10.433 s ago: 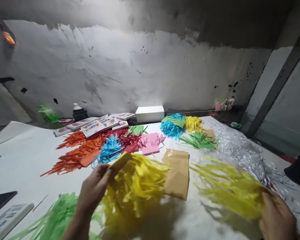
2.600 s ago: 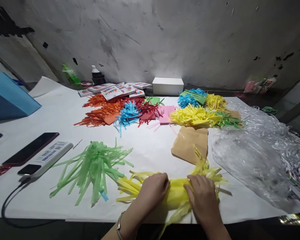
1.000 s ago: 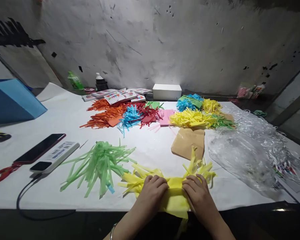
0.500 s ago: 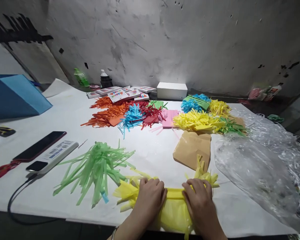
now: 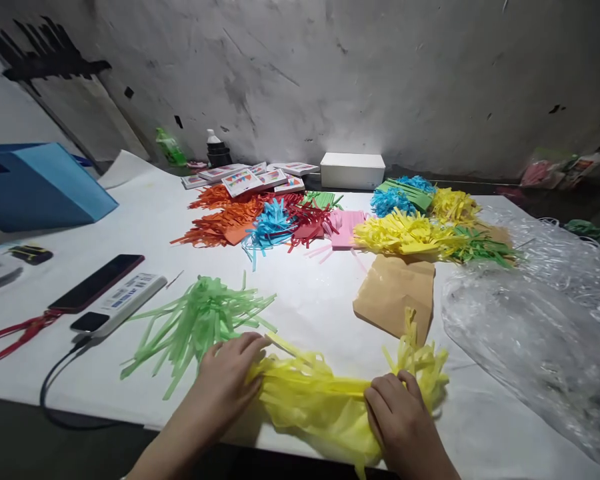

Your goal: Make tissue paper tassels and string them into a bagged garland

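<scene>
Yellow tissue paper (image 5: 320, 407) lies at the table's near edge, with a folded band across its top and cut fringe strips at both ends. My right hand (image 5: 395, 407) is closed on the band's right part, fingers curled over it. At the left end my left hand (image 5: 230, 370) has its fingers bent around the yellow fringe; its fingertips are partly hidden. Just beyond my left hand, a green tissue tassel (image 5: 200, 313) is spread out. A brown paper envelope (image 5: 395, 293) rests behind the yellow paper.
Fringed paper bundles in orange (image 5: 230, 223), blue, red, pink and yellow (image 5: 405, 237) line the back, near printed packets (image 5: 245, 181) and a white box (image 5: 353, 171). Clear plastic bags (image 5: 520, 340) cover the right side. At left are a phone (image 5: 97, 283), power bank (image 5: 125, 300) and blue box (image 5: 50, 183).
My left hand has slid left along the yellow tissue paper to its fringed end, uncovering more of the band. My right hand stays on the band. The view has shifted slightly.
</scene>
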`<control>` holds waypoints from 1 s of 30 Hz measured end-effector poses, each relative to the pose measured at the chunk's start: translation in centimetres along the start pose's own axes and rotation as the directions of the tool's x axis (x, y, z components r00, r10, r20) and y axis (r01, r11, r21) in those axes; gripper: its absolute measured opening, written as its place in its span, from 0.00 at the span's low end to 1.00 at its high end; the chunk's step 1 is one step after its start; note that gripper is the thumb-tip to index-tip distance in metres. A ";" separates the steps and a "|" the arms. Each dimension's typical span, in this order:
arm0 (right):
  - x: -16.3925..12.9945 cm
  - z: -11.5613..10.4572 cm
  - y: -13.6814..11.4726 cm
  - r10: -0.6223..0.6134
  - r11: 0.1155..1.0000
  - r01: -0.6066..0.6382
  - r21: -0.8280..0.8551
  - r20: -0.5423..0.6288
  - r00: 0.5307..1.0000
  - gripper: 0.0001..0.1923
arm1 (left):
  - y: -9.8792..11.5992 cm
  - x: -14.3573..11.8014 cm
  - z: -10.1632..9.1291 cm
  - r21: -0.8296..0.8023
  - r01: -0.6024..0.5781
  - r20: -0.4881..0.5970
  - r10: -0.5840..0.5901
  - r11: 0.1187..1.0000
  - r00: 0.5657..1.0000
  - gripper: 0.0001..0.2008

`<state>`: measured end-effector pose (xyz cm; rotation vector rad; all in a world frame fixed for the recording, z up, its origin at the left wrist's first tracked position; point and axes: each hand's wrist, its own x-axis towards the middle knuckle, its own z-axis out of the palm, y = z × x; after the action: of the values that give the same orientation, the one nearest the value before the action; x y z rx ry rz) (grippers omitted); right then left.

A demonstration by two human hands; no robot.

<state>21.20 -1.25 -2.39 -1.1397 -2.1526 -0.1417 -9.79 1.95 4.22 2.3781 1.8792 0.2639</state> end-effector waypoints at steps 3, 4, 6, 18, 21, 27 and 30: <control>0.1 0.0 -0.2 0.008 1.000 -0.008 -0.020 0.021 1.000 0.18 | 1.1 -0.3 -0.2 -0.135 -0.164 -0.121 0.148 0.977 0.981 0.22; 0.2 -0.1 -0.3 0.007 1.000 -0.007 -0.025 0.022 1.000 0.18 | 2.3 -0.2 -0.1 -0.189 -0.218 -0.120 0.198 0.957 0.973 0.22; 0.2 -0.3 -0.3 -0.006 1.000 0.007 -0.026 0.021 1.000 0.17 | 4.9 0.1 0.3 -0.272 -0.284 -0.069 0.276 0.919 0.959 0.21; -0.7 -1.8 1.5 -0.045 0.996 0.052 -0.073 0.088 0.995 0.15 | -0.2 0.7 -1.1 0.067 0.166 0.049 -0.169 0.984 0.984 0.24; -0.3 -1.7 1.3 -0.023 0.998 0.029 -0.059 0.090 0.996 0.15 | 0.3 -0.4 -2.7 -0.117 0.004 -0.086 -0.014 0.993 0.996 0.20; 1.1 -2.1 -0.8 -0.036 0.997 0.035 0.073 0.013 0.999 0.16 | 9.8 -0.4 2.1 -0.252 -0.506 -0.212 0.464 0.825 0.860 0.12; 0.7 -1.6 -1.4 -0.033 0.998 0.031 0.057 0.032 0.999 0.19 | 11.3 0.1 5.5 -0.189 -0.515 -0.197 0.482 0.836 0.854 0.04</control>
<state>20.72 -2.23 -0.45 -1.0827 -2.1910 -0.0760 2.10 -0.39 0.88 2.6871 1.1383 0.6719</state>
